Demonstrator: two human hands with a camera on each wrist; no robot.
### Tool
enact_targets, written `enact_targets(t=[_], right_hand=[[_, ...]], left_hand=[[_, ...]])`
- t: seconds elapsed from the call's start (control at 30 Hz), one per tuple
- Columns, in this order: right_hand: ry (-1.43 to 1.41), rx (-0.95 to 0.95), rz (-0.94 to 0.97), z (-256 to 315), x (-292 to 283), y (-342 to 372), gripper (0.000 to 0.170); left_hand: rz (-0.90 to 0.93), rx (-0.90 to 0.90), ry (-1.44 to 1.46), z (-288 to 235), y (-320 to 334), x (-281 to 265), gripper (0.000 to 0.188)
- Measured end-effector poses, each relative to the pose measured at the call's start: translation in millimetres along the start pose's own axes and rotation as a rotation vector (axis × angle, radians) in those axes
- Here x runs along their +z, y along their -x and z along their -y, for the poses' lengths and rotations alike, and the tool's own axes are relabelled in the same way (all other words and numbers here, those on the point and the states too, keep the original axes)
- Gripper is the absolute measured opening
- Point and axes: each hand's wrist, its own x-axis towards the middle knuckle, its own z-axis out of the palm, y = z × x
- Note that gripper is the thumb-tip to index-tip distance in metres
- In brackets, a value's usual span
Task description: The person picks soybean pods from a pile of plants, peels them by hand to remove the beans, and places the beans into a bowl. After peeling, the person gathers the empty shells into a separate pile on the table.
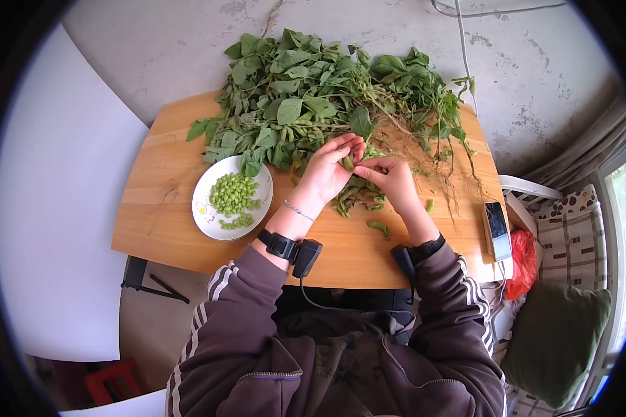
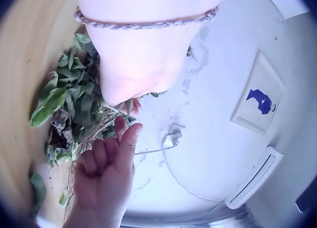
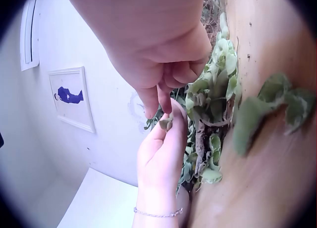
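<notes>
At the left of the head view, green beans are held in a plate on the table, with leafy plants heaped across the upper centre. Near the centre, a pod is gripped in the curled fingers of the left hand and narrowly pinched from its right by the right hand. Further right, a phone is seen at the table's edge.

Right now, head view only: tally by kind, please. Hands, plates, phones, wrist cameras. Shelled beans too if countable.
Hands: 2
Plate: 1
Phone: 1
Wrist cameras: 2
Shelled beans: piled and overlapping, not reliably countable; excluded
Total: 6
</notes>
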Motion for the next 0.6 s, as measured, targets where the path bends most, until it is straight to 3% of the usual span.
enact_targets(t=[0.1,0.33,0.43,0.53,0.6], right_hand=[[0.083,0.024,0.027,9,1,3,0.026],[0.046,0.024,-0.036,13,1,5,0.024],[-0.095,0.008,-0.038,1,2,0,0.025],[-0.415,0.19,-0.001,16,-6,5,0.023],[-0.374,0.179,-0.03,13,-9,3,0.023]], left_hand=[[0.07,-0.024,-0.069,1,3,1,0.023],[0.019,0.034,-0.07,5,4,5,0.02],[-0.033,-0.005,-0.035,3,7,9,0.023],[-0.047,-0.048,0.004,3,5,5,0.028],[-0.008,-0.05,-0.025,-2,2,0,0.029]])
